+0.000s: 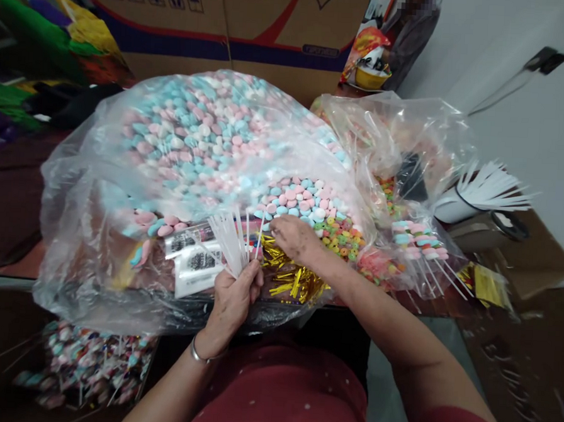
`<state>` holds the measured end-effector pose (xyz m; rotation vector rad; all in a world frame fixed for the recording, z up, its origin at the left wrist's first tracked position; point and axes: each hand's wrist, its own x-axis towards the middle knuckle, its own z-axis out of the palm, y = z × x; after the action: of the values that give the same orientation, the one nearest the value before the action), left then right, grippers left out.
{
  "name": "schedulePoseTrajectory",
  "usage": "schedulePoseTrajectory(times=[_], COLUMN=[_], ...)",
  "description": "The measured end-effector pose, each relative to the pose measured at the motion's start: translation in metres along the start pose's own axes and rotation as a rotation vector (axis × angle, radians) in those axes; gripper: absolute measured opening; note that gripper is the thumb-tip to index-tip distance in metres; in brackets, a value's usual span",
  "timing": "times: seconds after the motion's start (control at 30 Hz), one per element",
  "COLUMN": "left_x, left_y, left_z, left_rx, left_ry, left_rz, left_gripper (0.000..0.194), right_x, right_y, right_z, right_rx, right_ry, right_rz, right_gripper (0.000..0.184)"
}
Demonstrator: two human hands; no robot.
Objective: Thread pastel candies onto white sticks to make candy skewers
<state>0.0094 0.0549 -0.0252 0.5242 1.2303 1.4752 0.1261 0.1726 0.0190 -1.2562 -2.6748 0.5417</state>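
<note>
Soft light; blurred, darker left edge

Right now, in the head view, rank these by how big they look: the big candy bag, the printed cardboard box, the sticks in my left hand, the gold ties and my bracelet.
1. Candy bag
2. Box, cut off by the frame
3. Sticks and gold ties: too alike to rank
4. Bracelet
</note>
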Motion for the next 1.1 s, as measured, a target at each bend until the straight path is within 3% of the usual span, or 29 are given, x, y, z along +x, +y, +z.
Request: schedulePoseTrajectory(times=[0.1, 0.23, 0.53, 0.7, 0.83, 0.97, 1.1], left_x=[0.001, 0.003, 0.003, 0.002, 0.003, 0.003, 0.002], left_y=[-0.004, -0.012, -0.009, -0.006, -0.008, -0.009, -0.007], left_z=[-0.002, -0.008, -0.006, -0.003, -0.005, -0.007, -0.006], left_rx=[0.02, 0.071, 0.108, 0.116, 0.138, 0.171, 0.181], left_ry=[-0.019, -0.047, -0.052, -0.036, -0.034, -0.03, -0.034], left_rz=[0.027, 0.057, 0.06, 0.066, 0.069, 0.069, 0.058], left_gripper=[0.032, 0.035, 0.035, 0.036, 0.038, 0.043, 0.045], right_x=[-0.005, -0.013, -0.016, -0.014, -0.013, -0.014, -0.016], right_y=[0.018, 0.035, 0.03, 0.032, 0.036, 0.037, 0.033], right_z=[-0.01, -0.011, 0.0, 0.001, -0.007, -0.018, -0.022], right_rx=[0.266, 0.493, 0.673, 0.87, 0.763, 0.558, 0.514], right_ry=[0.055, 0.032, 0.026, 0.072, 0.123, 0.178, 0.096], right_rz=[0.06, 0.124, 0.05, 0.158, 0.161, 0.005, -0.145], right_gripper=[0.024, 0.025, 0.015, 0.018, 0.017, 0.028, 0.022])
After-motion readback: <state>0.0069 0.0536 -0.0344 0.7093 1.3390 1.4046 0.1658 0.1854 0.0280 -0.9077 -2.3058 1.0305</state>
